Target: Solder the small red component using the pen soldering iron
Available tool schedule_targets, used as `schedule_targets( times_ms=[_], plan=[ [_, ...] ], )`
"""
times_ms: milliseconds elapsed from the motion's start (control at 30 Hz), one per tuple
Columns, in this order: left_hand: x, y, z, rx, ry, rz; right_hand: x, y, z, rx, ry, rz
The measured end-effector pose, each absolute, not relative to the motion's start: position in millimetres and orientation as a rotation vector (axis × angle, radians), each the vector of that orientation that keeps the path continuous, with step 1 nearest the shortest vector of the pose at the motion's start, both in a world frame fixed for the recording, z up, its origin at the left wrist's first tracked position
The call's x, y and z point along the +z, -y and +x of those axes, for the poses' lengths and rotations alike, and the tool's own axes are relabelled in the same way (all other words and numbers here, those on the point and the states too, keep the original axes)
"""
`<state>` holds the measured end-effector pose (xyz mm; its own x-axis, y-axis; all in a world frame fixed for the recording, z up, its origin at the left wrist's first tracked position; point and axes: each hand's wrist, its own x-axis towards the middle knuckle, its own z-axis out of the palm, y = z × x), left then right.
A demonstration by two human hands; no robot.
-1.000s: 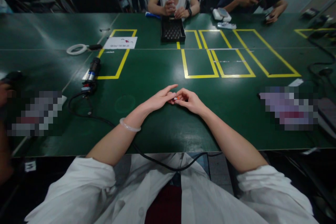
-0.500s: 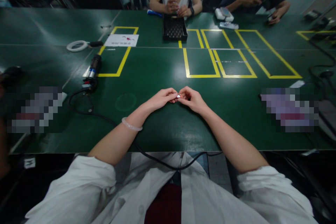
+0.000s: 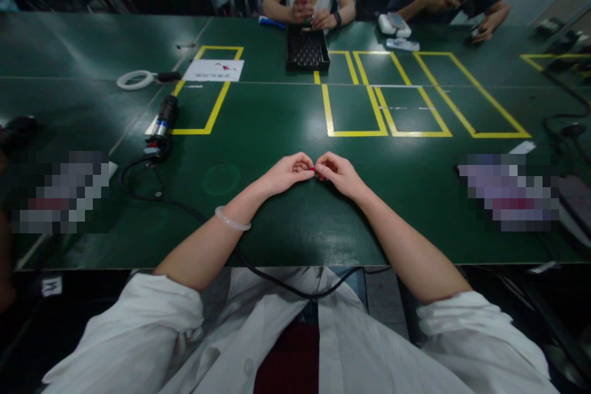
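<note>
My left hand (image 3: 289,172) and my right hand (image 3: 336,173) meet fingertip to fingertip just above the green table (image 3: 277,221). Both are curled into a pinch on a tiny red part (image 3: 314,169) held between them; little of it shows. A pale bangle (image 3: 231,220) circles my left wrist. Both forearms rest on the table in front of me.
A black power tool (image 3: 161,126) with a cable (image 3: 152,194) lies at the left, a white ring (image 3: 135,80) and a paper sheet (image 3: 212,70) beyond it. A black tray (image 3: 307,49) stands before a person opposite. Yellow tape boxes (image 3: 397,98) mark the far side.
My left fingers, stretched out a second ago, have curled in. Both hands have closed tighter on the small part, which shows less now.
</note>
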<state>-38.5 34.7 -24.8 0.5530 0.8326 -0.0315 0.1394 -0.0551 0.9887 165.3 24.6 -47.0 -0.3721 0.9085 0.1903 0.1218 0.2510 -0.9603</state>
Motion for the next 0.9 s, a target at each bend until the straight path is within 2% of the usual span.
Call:
schedule_targets(
  times_ms=[300, 533, 900],
  plan=[
    [-25.4, -35.4, -39.0, 0.718, -0.872, 1.552, -45.7, -25.2, 165.5, 1.154, 1.691, -0.948],
    [-25.5, -36.1, -39.5, 0.728, -0.878, 1.587, -49.6, -26.0, 167.1, 1.237, 1.666, -0.989],
    [-26.6, -36.3, -37.2, 0.752, -0.891, 1.550, -48.5, -26.2, 167.7, 1.136, 1.742, -0.963]
  ],
)
